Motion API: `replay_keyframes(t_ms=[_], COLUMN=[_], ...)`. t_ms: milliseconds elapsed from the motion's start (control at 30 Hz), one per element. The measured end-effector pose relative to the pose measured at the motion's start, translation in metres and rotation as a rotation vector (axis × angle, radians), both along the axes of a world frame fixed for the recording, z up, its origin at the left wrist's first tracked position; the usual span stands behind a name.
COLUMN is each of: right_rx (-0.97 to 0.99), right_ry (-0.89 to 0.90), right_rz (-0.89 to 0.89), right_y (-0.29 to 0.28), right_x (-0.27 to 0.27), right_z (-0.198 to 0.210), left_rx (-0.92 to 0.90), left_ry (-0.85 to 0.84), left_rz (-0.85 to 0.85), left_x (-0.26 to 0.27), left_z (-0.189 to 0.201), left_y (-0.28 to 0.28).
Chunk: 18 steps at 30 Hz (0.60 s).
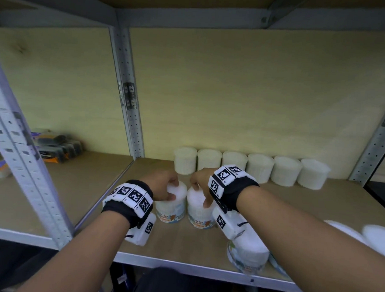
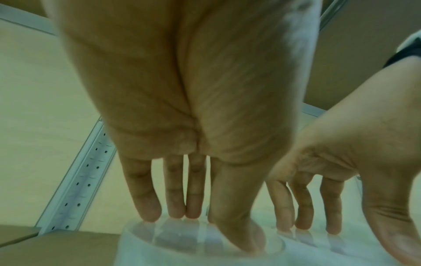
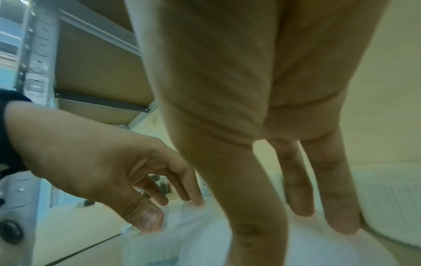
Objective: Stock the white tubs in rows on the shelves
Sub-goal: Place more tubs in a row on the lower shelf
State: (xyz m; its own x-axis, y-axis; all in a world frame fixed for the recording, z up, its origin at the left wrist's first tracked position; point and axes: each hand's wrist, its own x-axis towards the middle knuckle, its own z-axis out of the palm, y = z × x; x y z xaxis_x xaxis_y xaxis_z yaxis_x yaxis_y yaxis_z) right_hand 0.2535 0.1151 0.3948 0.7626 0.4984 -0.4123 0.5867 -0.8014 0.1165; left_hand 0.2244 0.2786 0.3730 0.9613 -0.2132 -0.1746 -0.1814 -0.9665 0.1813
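Two white tubs with "cotton buds" labels stand side by side on the shelf board [image 1: 178,240]. From above, my left hand [image 1: 168,190] grips the lid of the left tub [image 1: 173,208], thumb at the front and fingers behind. My right hand [image 1: 200,194] holds the right tub [image 1: 198,213] the same way. In the left wrist view my left hand [image 2: 196,228] touches the rim of its tub [image 2: 182,250]. The right wrist view shows my right hand [image 3: 296,234] on its tub [image 3: 303,252]. A row of several tubs [image 1: 260,168] lines the back wall.
More tubs lie at the shelf's front right [image 1: 249,255] and at the far right edge [image 1: 377,237]. A grey perforated upright [image 1: 127,99] splits off the left bay, where dark and orange packs [image 1: 59,146] sit. Another shelf board runs close overhead.
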Motion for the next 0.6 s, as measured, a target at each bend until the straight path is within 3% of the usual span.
replay_keyframes(t_ms=[600], right_rx=[0.046], right_ry=[0.03], right_rz=[0.02], right_y=[-0.02], right_x=[-0.091], right_z=[0.011], left_rx=[0.013], left_ry=[-0.022], left_rz=[-0.067], left_x=[-0.076], left_z=[0.0], left_y=[-0.006])
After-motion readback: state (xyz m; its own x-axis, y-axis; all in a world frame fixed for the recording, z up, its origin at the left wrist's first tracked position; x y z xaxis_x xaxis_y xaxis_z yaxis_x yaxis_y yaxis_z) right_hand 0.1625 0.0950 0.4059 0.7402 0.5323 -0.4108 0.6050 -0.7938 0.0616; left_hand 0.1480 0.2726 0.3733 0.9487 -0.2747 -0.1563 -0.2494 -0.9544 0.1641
